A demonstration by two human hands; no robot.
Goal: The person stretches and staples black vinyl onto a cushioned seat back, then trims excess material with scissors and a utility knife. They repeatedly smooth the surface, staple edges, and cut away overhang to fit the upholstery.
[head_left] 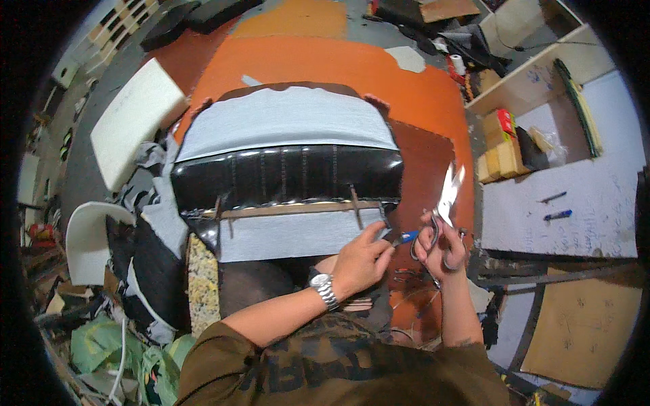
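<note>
A black glossy seat cushion (284, 174) with grey fabric backing (284, 120) lies upside down in front of me, a wooden strip (291, 210) across its near edge. My left hand (359, 260), with a metal wristwatch, pinches a small blue-tipped object (407, 236) at the cushion's right corner. My right hand (443, 249) grips large scissors (447, 196), blades pointing up and apart, just right of the left hand.
Orange and brown leather sheets (352, 64) lie under the cushion. A white foam block (135, 118) sits at left, a white work table (575, 196) with two markers at right, wooden shelving (528, 74) with boxes behind it. Scraps and bags litter the floor at lower left.
</note>
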